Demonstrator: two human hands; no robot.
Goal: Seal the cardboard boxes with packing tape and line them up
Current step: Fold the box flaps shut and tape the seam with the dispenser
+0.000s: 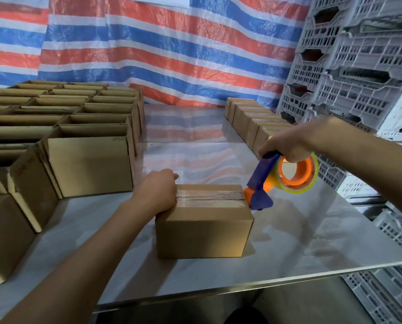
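A closed cardboard box (204, 232) sits in the middle of the steel table (312, 242), with a strip of clear tape running along its top seam. My left hand (156, 195) presses down on the box's left end, fingers curled over the far edge. My right hand (286, 143) grips the handle of a blue and orange tape dispenser (277, 181). The dispenser's blade end sits at the box's top right edge, where the tape strip ends.
Several open, unsealed boxes (62, 127) crowd the table's left side. A row of sealed boxes (253, 122) runs along the back right. Grey plastic crates (349, 66) are stacked at the right, and a striped tarp (172, 54) hangs behind.
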